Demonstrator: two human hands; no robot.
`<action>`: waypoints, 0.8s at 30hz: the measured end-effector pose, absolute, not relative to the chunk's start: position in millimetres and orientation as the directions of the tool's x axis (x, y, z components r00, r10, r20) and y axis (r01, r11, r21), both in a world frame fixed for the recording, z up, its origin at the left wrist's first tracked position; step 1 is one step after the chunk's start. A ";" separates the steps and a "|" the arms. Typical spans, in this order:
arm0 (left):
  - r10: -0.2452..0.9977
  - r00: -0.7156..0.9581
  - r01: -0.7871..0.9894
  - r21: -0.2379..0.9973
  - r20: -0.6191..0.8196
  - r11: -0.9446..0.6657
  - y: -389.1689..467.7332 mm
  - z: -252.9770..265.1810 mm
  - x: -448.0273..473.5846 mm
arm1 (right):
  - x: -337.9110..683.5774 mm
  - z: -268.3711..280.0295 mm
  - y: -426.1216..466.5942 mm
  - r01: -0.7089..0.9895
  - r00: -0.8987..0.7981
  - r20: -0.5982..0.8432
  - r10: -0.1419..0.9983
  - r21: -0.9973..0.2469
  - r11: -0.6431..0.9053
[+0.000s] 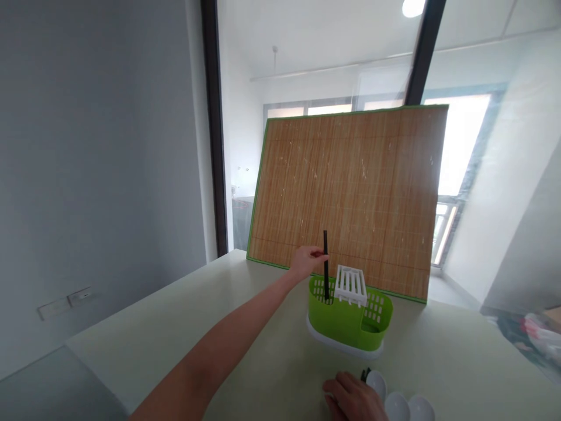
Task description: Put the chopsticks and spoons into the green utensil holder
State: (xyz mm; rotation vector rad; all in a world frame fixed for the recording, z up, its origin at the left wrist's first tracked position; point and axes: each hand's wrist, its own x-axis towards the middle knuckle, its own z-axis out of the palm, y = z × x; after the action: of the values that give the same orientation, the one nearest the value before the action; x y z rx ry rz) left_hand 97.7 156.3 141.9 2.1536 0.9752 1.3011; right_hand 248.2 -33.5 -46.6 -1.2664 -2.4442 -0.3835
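My left hand [310, 259] pinches a pair of black chopsticks [326, 272], held nearly upright. Their lower ends reach into the left compartment of a green utensil holder [337, 323] with a white base. A white slatted rack [350, 285] sits across the middle of the holder. My right hand [354, 397] rests at the bottom edge of the view, its fingers loosely bent over the tabletop. Close beside it are white spoons [377, 383] and the ends of some dark sticks [365, 373]. The underside of this hand is hidden.
The pale table [245, 292] carries everything. Behind the holder leans a large bamboo mat [346, 193] with green edging, against glass with dark frames [214, 128]. A grey wall [100, 146] stands at the left. Blurred items [539, 330] lie beyond the table at the right.
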 end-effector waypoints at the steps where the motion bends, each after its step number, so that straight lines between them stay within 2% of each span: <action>1: 0.763 0.323 0.357 0.674 0.560 -0.647 162.9 133.7 102.6 | 248.8 -49.9 -31.9 0.828 -0.530 0.438 0.726 0.082 0.555; 8: 0.787 0.445 0.448 0.654 0.428 -0.609 189.1 97.0 126.0 | 249.2 -57.2 -28.5 0.835 -0.526 0.429 0.734 0.099 0.541; 16: 0.776 0.512 0.563 0.539 0.368 -0.627 188.1 97.0 130.8 | 243.5 -49.4 -32.8 0.843 -0.512 0.444 0.736 0.094 0.529; 21: 0.777 0.450 0.617 0.476 0.440 -0.626 164.5 110.8 120.5 | 243.9 -40.0 -35.8 0.851 -0.495 0.433 0.753 0.067 0.520; 24: 0.763 0.317 0.602 0.503 0.563 -0.620 133.1 110.7 108.5 | 248.2 -37.4 -36.3 0.862 -0.466 0.441 0.767 0.030 0.507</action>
State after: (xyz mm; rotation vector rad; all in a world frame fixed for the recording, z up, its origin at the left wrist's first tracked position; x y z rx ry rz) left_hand 108.5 133.1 110.7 2.3799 1.2530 1.1891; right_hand 248.2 -36.3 -37.4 -1.3515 -2.3810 -0.3515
